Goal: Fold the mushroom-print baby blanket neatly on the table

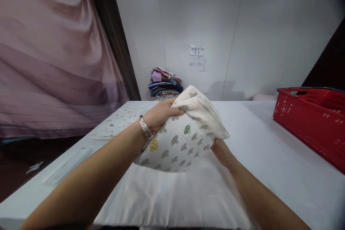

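Note:
A folded cream cloth [185, 133] printed with grey, green and yellow mushroom shapes is lifted above the white table [258, 143], tilted with its layered edge up. My left hand [159, 115], with a silver bracelet on the wrist, grips the cloth's upper left edge, fingers closed over it. My right hand [219, 151] holds the lower right corner from underneath; its fingers are mostly hidden by the cloth.
A red plastic basket [312, 118] stands at the table's right. A stack of folded colourful clothes [165, 84] sits at the far edge by the wall. Another patterned cloth [118, 120] lies flat at the left. A pink curtain [54, 54] hangs at left.

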Motion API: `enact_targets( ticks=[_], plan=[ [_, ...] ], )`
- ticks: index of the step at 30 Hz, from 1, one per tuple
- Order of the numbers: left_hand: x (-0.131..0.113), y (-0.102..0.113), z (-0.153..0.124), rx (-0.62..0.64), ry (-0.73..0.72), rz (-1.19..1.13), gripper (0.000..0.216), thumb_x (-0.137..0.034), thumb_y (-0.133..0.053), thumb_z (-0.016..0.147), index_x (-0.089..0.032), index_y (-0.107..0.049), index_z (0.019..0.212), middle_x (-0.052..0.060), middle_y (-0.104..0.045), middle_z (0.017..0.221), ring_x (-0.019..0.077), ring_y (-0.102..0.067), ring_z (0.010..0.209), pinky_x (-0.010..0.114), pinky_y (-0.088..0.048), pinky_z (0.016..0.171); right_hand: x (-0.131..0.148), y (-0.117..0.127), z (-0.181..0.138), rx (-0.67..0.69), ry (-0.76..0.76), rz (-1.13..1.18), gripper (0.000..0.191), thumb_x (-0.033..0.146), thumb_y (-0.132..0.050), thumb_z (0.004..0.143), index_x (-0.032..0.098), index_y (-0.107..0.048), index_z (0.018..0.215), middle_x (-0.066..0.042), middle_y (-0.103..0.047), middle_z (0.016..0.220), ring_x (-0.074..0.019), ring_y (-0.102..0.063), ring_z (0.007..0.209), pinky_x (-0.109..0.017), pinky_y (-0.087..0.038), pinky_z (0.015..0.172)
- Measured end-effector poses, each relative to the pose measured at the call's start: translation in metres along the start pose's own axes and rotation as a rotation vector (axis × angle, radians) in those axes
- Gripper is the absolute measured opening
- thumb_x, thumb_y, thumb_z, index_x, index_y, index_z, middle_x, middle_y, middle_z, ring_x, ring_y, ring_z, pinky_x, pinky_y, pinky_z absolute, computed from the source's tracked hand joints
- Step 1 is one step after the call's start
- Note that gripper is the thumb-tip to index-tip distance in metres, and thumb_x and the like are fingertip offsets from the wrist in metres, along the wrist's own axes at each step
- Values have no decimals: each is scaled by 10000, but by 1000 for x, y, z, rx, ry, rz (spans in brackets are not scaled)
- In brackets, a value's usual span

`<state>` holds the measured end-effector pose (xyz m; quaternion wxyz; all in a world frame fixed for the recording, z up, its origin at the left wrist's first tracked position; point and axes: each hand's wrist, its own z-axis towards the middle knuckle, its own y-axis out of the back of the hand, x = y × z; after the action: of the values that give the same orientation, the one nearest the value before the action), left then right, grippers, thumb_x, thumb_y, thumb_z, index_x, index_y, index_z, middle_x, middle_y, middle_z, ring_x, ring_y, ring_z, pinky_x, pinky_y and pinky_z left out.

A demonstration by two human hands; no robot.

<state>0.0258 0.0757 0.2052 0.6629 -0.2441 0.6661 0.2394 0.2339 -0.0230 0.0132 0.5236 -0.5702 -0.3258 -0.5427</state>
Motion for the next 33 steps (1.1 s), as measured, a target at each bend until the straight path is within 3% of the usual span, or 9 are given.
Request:
enact_targets(
  ticks=[2, 7, 12, 15, 18, 22, 27, 30, 33],
  plan=[
    [-2, 0, 0, 46, 4, -75, 536, -156, -699, 592, -151, -556, 1109, 56, -664, 812, 195, -635, 685, 358, -529, 672, 1, -4, -1, 14, 68, 65, 708, 701, -546, 638, 263, -508, 1192, -76, -511, 1293, -289, -433, 1211, -424, -412, 935],
    [14, 8, 0, -9, 36, -303, 534, -120, -665, 629, -135, -529, 1145, 91, -673, 895, 215, -648, 740, 391, -530, 740, 38, 13, 4, -167, -28, 10, 585, 624, -440, 745, 193, -553, 1125, -109, -612, 1149, -309, -547, 1080, -421, -461, 868],
    [75, 5, -11, -172, 146, -556, 433, -176, -623, 697, -117, -553, 1120, 105, -679, 917, 240, -650, 829, 393, -515, 810, 100, 31, 23, -102, -136, -186, 558, 530, -470, 768, 131, -555, 1149, -151, -673, 977, -325, -617, 935, -417, -499, 755],
    [121, -14, -17, -227, 208, -718, 394, -215, -594, 724, -107, -563, 1102, 117, -673, 966, 247, -639, 889, 386, -495, 850, 111, 35, 54, -19, -278, -255, 530, 499, -534, 754, 103, -588, 1101, -161, -689, 886, -311, -647, 810, -412, -509, 692],
    [161, -28, -16, -331, 279, -815, 370, -248, -552, 763, -110, -556, 1107, 113, -665, 996, 232, -634, 906, 367, -490, 855, 87, 41, 96, 30, -354, -419, 555, 510, -619, 707, 99, -604, 1082, -166, -687, 903, -282, -650, 742, -388, -512, 666],
    [196, -19, -9, -568, 413, -737, 289, -255, -487, 823, -98, -561, 1054, 120, -642, 1037, 182, -623, 914, 289, -490, 840, 23, 46, 136, 20, -370, -814, 673, 550, -631, 691, 178, -508, 1238, -145, -611, 1141, -259, -612, 934, -389, -479, 799],
    [211, 17, -7, -643, 387, -614, 288, -288, -547, 806, -122, -554, 1042, 131, -581, 1149, 181, -586, 988, 271, -478, 842, -39, 44, 134, 26, -328, -984, 701, 541, -637, 667, 192, -503, 1260, -129, -471, 1322, -324, -438, 1194, -427, -334, 991],
    [215, 36, -4, -860, 302, -348, 409, -246, -609, 754, -155, -491, 1135, 125, -494, 1271, 188, -534, 1069, 265, -480, 801, -50, 47, 128, 30, -253, -1138, 692, 557, -541, 733, 187, -446, 1310, -115, -479, 1318, -311, -455, 1180, -409, -346, 979],
    [221, 51, 2, -887, 299, -4, 369, -300, -580, 772, -169, -511, 1109, 110, -540, 1207, 182, -575, 974, 266, -478, 730, -50, 50, 129, 2, -213, -1250, 604, 544, -439, 794, 168, -488, 1265, -117, -529, 1265, -285, -507, 1122, -368, -392, 916]
  ],
)
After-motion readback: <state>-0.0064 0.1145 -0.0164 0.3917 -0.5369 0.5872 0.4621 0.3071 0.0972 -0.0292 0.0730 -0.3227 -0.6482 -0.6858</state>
